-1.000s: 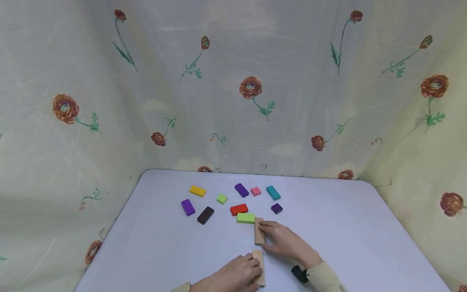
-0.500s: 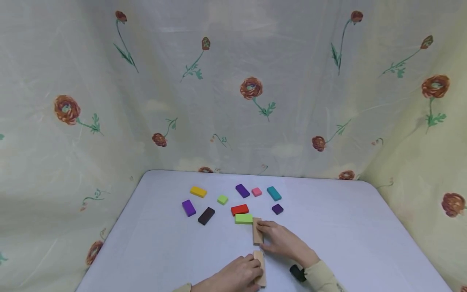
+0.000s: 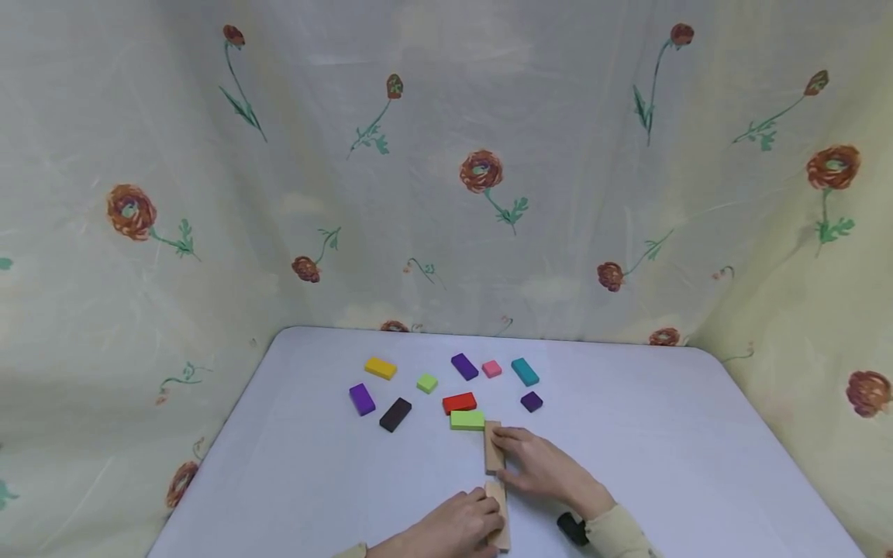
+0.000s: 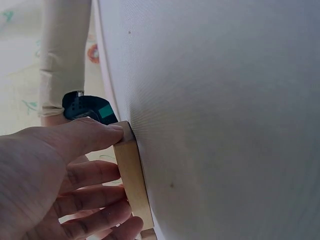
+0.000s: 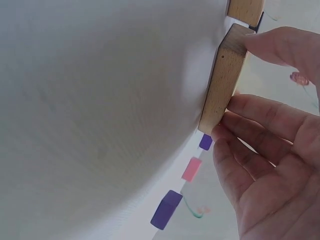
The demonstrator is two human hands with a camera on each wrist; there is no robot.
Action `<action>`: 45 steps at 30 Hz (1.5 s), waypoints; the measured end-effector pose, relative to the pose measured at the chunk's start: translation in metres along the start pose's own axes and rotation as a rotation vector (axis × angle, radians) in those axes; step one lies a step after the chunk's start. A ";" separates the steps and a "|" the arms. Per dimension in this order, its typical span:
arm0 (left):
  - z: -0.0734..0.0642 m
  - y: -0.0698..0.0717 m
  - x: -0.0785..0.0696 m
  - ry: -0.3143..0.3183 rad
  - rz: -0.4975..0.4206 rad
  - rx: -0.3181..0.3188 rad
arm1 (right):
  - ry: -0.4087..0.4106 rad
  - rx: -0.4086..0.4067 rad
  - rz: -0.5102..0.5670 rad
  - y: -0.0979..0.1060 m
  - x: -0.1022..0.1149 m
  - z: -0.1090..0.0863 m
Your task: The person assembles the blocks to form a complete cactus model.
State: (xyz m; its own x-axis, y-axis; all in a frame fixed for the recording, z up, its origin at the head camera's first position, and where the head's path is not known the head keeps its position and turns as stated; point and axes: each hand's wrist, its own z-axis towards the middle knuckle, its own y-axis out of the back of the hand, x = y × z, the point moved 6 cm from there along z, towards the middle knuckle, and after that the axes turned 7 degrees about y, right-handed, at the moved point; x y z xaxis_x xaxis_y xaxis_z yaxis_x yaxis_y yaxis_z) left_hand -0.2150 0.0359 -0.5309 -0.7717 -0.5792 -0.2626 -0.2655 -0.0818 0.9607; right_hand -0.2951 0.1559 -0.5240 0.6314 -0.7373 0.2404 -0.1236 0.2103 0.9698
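Observation:
Two plain wooden blocks lie almost end to end, a narrow gap between them. My left hand (image 3: 456, 521) grips the nearer block (image 3: 498, 535), thumb on its near end and fingers along it in the left wrist view. The farther block (image 3: 492, 449) is held by my right hand (image 3: 544, 469), thumb at the near end and fingertips toward the far end. Its far left corner meets the right end of a lime green block (image 3: 467, 421). Just behind the green one lies a red block (image 3: 459, 403).
Beyond the hands are scattered a black block (image 3: 395, 415), purple blocks (image 3: 362, 400), a yellow block (image 3: 380, 368), a small green block (image 3: 427, 384), a pink block (image 3: 491, 369), a teal block (image 3: 525, 372) and a dark purple block (image 3: 532, 401). A flowered cloth (image 3: 558, 194) surrounds the white table (image 3: 628, 434).
The farther wooden block, with my right hand, and the lime green block have shifted slightly left against the red one. The nearer wooden block and my left hand stay about where they were.

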 end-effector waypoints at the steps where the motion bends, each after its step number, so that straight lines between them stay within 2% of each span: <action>1: 0.000 -0.001 0.001 0.005 -0.004 0.007 | 0.003 0.001 0.001 0.000 0.001 -0.001; 9: 0.007 -0.014 0.010 0.025 -0.034 0.029 | 0.031 -0.016 -0.014 0.000 0.005 -0.004; 12: 0.008 -0.016 0.010 0.030 -0.045 0.041 | 0.034 -0.026 -0.025 0.001 0.006 -0.005; 16: 0.004 -0.004 0.003 0.035 -0.025 0.031 | 0.027 -0.026 -0.020 0.001 0.007 -0.008; 20: 0.002 0.001 -0.001 0.040 0.000 0.023 | 0.022 -0.024 -0.014 0.001 0.009 -0.011; 28: 0.002 0.000 -0.002 0.031 0.001 0.046 | 0.025 -0.039 -0.017 0.002 0.010 -0.012; 40: 0.001 0.000 -0.002 0.049 -0.008 0.034 | 0.029 -0.020 -0.002 0.003 0.006 -0.007; 45: 0.001 0.000 -0.003 0.046 -0.007 0.026 | 0.020 -0.060 -0.004 0.006 0.003 -0.005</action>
State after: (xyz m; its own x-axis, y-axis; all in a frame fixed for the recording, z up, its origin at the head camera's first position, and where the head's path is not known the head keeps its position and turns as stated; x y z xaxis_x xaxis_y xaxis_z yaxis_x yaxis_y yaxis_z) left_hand -0.2134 0.0381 -0.5299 -0.7427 -0.6151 -0.2647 -0.2864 -0.0655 0.9559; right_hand -0.2902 0.1575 -0.5181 0.6471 -0.7251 0.2354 -0.0759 0.2460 0.9663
